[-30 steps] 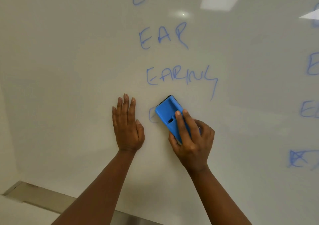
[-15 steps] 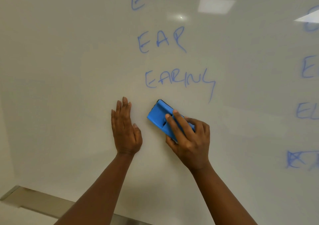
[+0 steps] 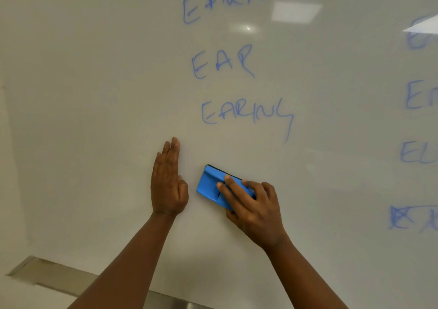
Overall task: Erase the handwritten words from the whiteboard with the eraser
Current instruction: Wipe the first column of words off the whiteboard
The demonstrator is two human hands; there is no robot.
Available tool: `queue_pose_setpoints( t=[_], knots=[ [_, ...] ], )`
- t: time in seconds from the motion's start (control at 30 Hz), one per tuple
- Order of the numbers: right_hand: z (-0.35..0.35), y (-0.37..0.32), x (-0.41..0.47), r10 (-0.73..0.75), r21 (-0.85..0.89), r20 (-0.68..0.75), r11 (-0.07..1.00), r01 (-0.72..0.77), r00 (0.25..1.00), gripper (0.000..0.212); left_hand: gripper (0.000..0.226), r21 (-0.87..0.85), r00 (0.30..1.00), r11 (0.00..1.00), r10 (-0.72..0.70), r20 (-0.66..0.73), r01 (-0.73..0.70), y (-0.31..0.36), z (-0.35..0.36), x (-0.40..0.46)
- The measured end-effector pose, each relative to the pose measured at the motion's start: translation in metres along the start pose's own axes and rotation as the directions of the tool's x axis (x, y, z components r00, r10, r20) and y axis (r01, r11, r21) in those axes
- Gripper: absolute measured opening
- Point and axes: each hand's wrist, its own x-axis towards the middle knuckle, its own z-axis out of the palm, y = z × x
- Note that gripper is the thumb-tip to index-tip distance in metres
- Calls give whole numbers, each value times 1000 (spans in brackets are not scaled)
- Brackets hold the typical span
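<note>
The whiteboard (image 3: pixel 94 95) fills the view. Blue handwritten words run down its middle: "EARN" (image 3: pixel 225 0), "EAR" (image 3: pixel 221 63) and "EARING" (image 3: pixel 246 115). My right hand (image 3: pixel 256 209) grips a blue eraser (image 3: pixel 209 185) and presses it on the board below "EARING", its fingers lying over the eraser's back. My left hand (image 3: pixel 167 183) rests flat on the board just left of the eraser, fingers straight and pointing up. The board around the eraser shows no writing.
More blue words are cut off at the right edge, among them a smudged one (image 3: pixel 412 218) low down. A metal ledge (image 3: pixel 47 278) runs along the board's bottom left. Ceiling lights reflect near the top (image 3: pixel 296 12).
The eraser slid left and down over the leftover letter below "EARING", which is gone now. My left hand stayed on the board. The view tilted slightly, so the words sit lower.
</note>
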Motion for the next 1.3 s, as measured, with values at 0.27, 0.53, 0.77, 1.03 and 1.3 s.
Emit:
queue_pose_setpoints(
  t=[0.27,0.53,0.77,1.03,1.3],
  knots=[
    [-17,30,13,194,28,-72,981,-193,978,41,67,13,1000,1000,-10,-11,10,8,-9,2],
    [-44,93,39,588,177,-318,807,-563,744,53,66,63,967,993,-80,-243,98,21,-9,67],
    [-36,105,32,599,0,-237,787,-617,765,60,57,31,931,984,-156,-329,176,32,12,113],
    [-22,94,57,594,-17,-275,783,-622,756,57,59,83,946,984,-124,-301,155,30,14,112],
    [-24,85,50,324,-46,-123,942,-331,938,58,60,92,949,984,-121,-292,153,27,14,111]
  ],
)
